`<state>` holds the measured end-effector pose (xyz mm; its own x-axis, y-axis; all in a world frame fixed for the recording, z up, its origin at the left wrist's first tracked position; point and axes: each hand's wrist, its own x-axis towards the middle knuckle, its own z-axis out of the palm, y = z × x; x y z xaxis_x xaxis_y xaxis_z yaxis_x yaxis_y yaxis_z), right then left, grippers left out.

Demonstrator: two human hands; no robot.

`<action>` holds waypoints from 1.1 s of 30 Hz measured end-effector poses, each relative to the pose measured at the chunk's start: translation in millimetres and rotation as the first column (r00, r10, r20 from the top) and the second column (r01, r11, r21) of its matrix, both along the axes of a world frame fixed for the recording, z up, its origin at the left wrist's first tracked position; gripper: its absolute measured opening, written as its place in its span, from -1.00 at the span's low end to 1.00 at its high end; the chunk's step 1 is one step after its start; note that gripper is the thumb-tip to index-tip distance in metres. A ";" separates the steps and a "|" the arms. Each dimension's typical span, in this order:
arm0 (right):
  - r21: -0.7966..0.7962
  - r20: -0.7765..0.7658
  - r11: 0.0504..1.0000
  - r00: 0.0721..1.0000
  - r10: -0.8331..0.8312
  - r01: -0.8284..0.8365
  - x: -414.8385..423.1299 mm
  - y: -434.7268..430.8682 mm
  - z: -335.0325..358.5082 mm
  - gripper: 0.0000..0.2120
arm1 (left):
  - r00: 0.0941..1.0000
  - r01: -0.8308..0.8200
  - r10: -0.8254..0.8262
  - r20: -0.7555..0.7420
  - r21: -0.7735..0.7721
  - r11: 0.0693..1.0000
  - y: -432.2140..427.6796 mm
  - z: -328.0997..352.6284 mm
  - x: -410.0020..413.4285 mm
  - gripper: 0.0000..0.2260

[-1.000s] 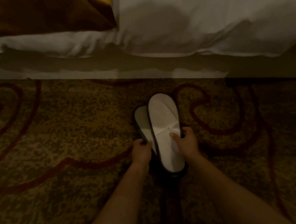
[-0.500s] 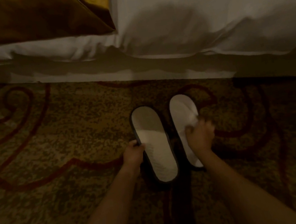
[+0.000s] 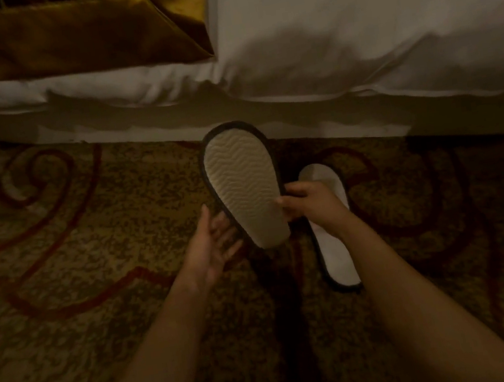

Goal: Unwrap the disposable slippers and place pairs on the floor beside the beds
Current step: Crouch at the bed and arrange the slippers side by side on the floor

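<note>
In the right hand (image 3: 309,203): the raised slipper (image 3: 244,188), pinched at its right edge between thumb and fingers, held off the floor with its ribbed sole facing the camera and its toe toward the bed.
Left hand (image 3: 212,249): open, palm up, fingers spread just beside the slipper's heel edge. I cannot tell whether they touch it.
Second slipper (image 3: 335,253): flat on the carpet (image 3: 89,248), just right of the raised one, with its middle hidden behind the right wrist.
Bed (image 3: 168,121): its base runs just beyond the slipper toes, with the white duvet (image 3: 350,29) hanging over it and a gold runner (image 3: 58,40) at upper left.
Risk, grip: a pinch on one edge of a light, floppy slipper is weak. It could twist out and drop, perhaps onto the second slipper.
Risk, wrong face: the slipper shows its sole now. Set down without a turn, it would lie upside down and spoil the pair.
Risk, neighbour: the right wrist and forearm hang right over the second slipper, so a turn of that wrist could knock it askew.
Risk, light: the room is dim and the dark trim blends into the carpet, so lining up the pair looks hard to judge.
</note>
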<state>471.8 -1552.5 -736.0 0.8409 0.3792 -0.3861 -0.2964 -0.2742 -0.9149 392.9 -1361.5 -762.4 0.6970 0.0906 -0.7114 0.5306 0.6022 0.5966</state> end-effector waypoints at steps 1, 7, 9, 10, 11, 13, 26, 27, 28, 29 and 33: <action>0.021 0.002 1.000 1.000 0.013 -0.013 0.5 0.8 0.0 -0.84 | 0.999 -0.030 0.029 -0.015 -0.028 0.999 2.8 2.2 1.1 -0.56; 0.058 0.048 0.998 0.999 -0.004 0.001 -7.0 2.5 -0.2 -0.81 | 0.989 -0.101 0.075 -0.131 -0.209 0.973 8.1 13.5 0.1 -0.81; 0.048 0.070 0.999 0.997 0.012 -0.016 -6.5 0.4 0.8 -0.80 | 0.988 -0.086 0.052 -0.147 -0.232 0.969 10.1 15.6 0.7 -0.83; 0.028 0.102 0.999 0.994 0.024 -0.027 -6.3 -0.1 1.8 -0.77 | 0.990 -0.037 0.005 -0.141 -0.223 0.974 11.3 16.0 1.9 -0.78; -0.007 0.136 0.999 0.990 0.039 -0.038 -6.4 -0.2 1.6 -0.74 | 0.990 0.033 -0.059 -0.130 -0.197 0.980 12.8 15.9 3.7 -0.71; -0.068 0.158 0.996 0.985 0.070 -0.060 -8.8 -0.1 -2.3 -0.68 | 0.974 0.185 -0.196 -0.113 -0.102 0.977 13.1 17.1 8.8 -0.67; -0.338 -0.156 0.917 0.948 -0.276 0.212 -65.1 24.8 -72.4 -0.57 | 0.985 0.175 -0.157 -0.077 0.440 0.881 -21.4 -27.7 -8.4 -0.43; -0.357 -0.138 0.907 0.948 -0.287 0.223 -66.6 25.9 -74.5 -0.56 | 0.981 0.193 -0.175 -0.083 0.485 0.853 -23.0 -30.7 -8.0 -0.45; -0.381 -0.114 0.895 0.949 -0.293 0.231 -66.8 26.9 -75.1 -0.56 | 0.976 0.215 -0.193 -0.096 0.526 0.823 -23.8 -33.4 -7.1 -0.47; -0.401 -0.094 0.885 0.950 -0.296 0.236 -66.2 27.7 -75.4 -0.57 | 0.970 0.241 -0.212 -0.117 0.559 0.794 -23.7 -35.6 -5.9 -0.47; -0.477 -0.025 0.850 0.964 -0.266 0.222 -63.5 33.1 -75.4 -0.61 | 0.941 0.332 -0.297 -0.164 0.624 0.707 -25.1 -38.8 -1.4 -0.53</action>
